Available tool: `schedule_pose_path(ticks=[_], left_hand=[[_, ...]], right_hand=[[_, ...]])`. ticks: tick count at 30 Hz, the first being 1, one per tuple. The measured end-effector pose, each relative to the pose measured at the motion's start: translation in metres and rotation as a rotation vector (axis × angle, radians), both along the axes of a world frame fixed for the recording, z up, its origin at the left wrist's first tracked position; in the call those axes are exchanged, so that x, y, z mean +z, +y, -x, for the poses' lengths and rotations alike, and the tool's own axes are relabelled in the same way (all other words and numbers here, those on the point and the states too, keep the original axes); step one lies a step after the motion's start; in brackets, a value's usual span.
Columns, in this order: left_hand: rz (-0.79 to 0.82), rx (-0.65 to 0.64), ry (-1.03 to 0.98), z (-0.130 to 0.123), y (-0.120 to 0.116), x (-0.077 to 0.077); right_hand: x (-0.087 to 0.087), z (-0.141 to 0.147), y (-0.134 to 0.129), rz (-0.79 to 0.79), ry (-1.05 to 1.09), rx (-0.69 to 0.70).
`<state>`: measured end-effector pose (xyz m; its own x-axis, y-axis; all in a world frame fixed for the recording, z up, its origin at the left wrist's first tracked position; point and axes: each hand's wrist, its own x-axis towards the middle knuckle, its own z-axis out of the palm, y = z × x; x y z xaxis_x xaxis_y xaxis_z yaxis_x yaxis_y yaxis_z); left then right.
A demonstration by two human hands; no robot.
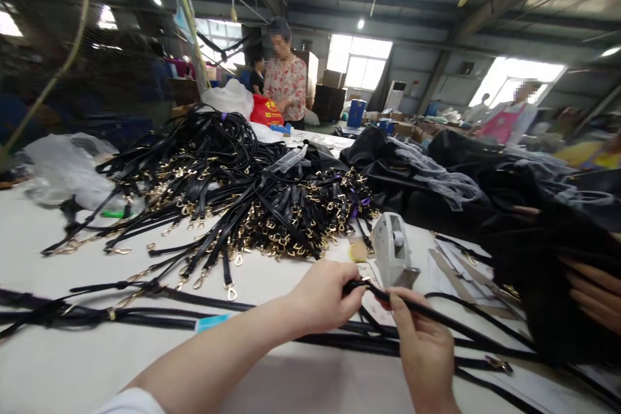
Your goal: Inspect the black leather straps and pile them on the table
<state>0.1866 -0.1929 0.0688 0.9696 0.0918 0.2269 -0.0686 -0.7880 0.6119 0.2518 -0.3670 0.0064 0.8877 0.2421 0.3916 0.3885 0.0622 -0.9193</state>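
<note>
My left hand (327,294) is closed around a black strap, near a small piece of metal hardware. Just to the right, my right hand (421,343) pinches the same black strap (441,315), which runs off to the right from my fingers. Whether a clasp is being worked between the hands is too small to make out. Below my hands, more long black straps (349,340) lie across the white table (272,375). A light grey tape dispenser (392,246) stands right behind my hands. Beyond my left arm is a big heap of black straps with gold clasps (286,207).
At the right edge, another person's hand (594,291) touches black material (548,272). Black pieces with clear plastic strips (431,168) are piled at the back right. Crumpled clear plastic (72,165) lies at the left. A person in a floral shirt (287,84) stands across the table.
</note>
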Motion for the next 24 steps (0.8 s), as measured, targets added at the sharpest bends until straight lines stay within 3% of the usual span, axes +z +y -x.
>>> schedule_pose_path(ticks=[4,10,15,20,24], left_hand=[[0.010,0.006,-0.017,-0.002,-0.004,-0.006],[0.017,-0.054,0.025,-0.001,-0.003,-0.007],[0.091,-0.036,0.038,0.000,-0.001,-0.002],[0.198,-0.167,0.091,0.001,-0.007,-0.003],[0.238,-0.172,0.096,-0.001,-0.010,-0.008]], right_hand=[[0.009,0.005,0.009,-0.004,-0.039,0.101],[0.014,0.007,0.009,0.010,-0.079,0.130],[0.014,0.003,-0.003,-0.089,-0.194,-0.074],[0.018,-0.003,-0.008,-0.262,-0.008,-0.042],[0.022,-0.005,-0.011,-0.256,0.064,-0.040]])
